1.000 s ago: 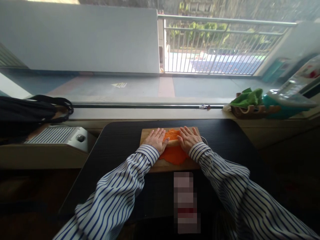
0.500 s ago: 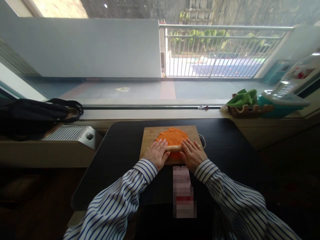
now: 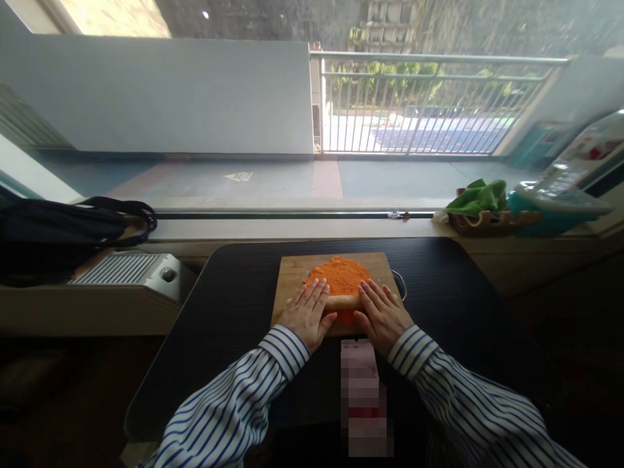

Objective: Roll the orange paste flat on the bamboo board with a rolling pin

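A flat, rough-edged sheet of orange dough (image 3: pixel 340 274) lies on a wooden cutting board (image 3: pixel 291 265). Across its near part runs a pale wooden rolling pin (image 3: pixel 344 302), with more orange showing on the near side. My left hand (image 3: pixel 307 317) rests palm down over the pin's left end, fingers stretched forward. Over the right end my right hand (image 3: pixel 383 313) lies the same way, its fingers out straight and thumb pointing inward. Both hands press on the pin without wrapping round it, and they hide its ends.
The board is on a dark table (image 3: pixel 234 325), a metal handle (image 3: pixel 400 285) at its right side. A pink packet (image 3: pixel 358 357), partly pixelated, lies nearest me. On the window ledge sit a basket with a green cloth (image 3: pixel 480 197) and a teal tub (image 3: pixel 536 201). A black bag (image 3: pixel 63 224) lies left.
The whole scene sits slightly lower in view, as the camera has tilted. Both hands stay flat on the rolling pin, with little visible movement over the dough.
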The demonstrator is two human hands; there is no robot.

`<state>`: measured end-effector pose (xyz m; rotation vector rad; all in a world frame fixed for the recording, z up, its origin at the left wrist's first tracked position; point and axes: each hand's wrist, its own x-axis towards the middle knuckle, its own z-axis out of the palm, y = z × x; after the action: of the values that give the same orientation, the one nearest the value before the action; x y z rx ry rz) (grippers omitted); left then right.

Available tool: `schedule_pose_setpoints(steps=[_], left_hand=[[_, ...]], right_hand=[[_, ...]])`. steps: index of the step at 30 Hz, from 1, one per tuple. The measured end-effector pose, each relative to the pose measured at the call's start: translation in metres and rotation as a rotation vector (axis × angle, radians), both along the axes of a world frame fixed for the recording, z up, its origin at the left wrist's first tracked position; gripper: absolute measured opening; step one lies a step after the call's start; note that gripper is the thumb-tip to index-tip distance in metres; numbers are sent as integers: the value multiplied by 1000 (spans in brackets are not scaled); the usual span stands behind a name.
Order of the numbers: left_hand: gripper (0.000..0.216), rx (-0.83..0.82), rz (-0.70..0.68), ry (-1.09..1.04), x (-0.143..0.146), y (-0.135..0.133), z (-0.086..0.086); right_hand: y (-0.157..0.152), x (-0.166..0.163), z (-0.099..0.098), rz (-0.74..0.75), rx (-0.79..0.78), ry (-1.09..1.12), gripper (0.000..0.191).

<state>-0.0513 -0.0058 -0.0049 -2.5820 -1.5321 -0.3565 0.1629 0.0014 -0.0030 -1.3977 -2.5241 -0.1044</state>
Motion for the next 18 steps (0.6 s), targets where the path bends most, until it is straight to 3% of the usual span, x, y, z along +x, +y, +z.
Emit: schedule_pose_setpoints(steps=[6,10,14,18], left_hand=[[58,-127,103,26,4,52,4],[60,-177,126,25,4,71,8],[58,-197,130,14,6,67,8],[53,-110,107,-2,7,50,6]], right_hand=[[54,-11,7,-68,-170,-55,54],[74,-18,11,-105,-227,-88,54],[71,-18,10,-99,-207,-91,54],[51,-12,5,-73,-122,-64,52]])
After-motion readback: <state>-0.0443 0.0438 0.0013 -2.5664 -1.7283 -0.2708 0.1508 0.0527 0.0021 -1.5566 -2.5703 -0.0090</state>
